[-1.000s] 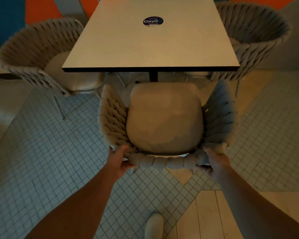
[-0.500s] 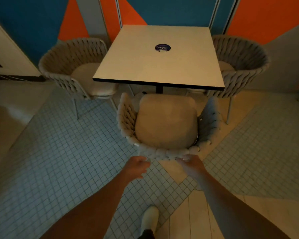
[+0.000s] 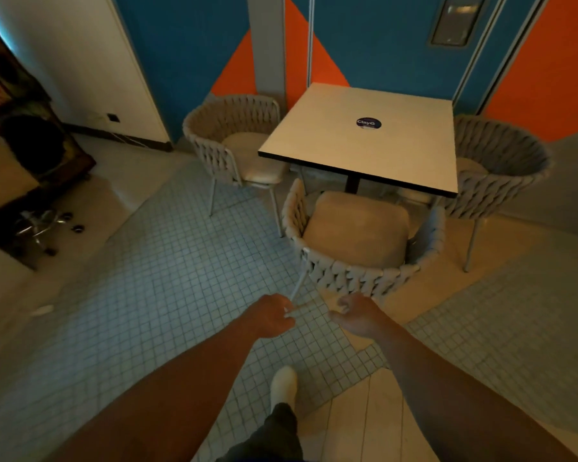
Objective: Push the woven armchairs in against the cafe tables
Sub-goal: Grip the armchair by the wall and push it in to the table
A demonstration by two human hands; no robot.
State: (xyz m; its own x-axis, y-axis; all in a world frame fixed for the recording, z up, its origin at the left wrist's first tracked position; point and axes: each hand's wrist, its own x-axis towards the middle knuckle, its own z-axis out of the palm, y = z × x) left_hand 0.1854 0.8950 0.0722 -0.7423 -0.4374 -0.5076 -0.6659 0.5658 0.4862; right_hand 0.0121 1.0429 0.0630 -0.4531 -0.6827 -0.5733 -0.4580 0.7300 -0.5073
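A square white cafe table [image 3: 364, 151] with a round dark sticker stands by the blue and orange wall. The nearest woven armchair [image 3: 357, 278] sits tucked at its front edge, cushion partly under the tabletop. A second armchair [image 3: 227, 128] is at the table's left side and a third [image 3: 501, 151] at its right. My left hand [image 3: 271, 315] and my right hand [image 3: 357, 315] hang in front of the near chair's back, apart from it, fingers loosely curled and holding nothing.
Pale mosaic tile [image 3: 154, 295] covers the floor to the left. A chrome wheeled chair base [image 3: 40, 228] and a dark cabinet [image 3: 17, 128] stand at far left. My foot in a pale shoe [image 3: 282, 385] is on the tile below my arms.
Both hands have let go of the near chair's back rim and drawn away. My view has backed off and swung left, showing the whole table.
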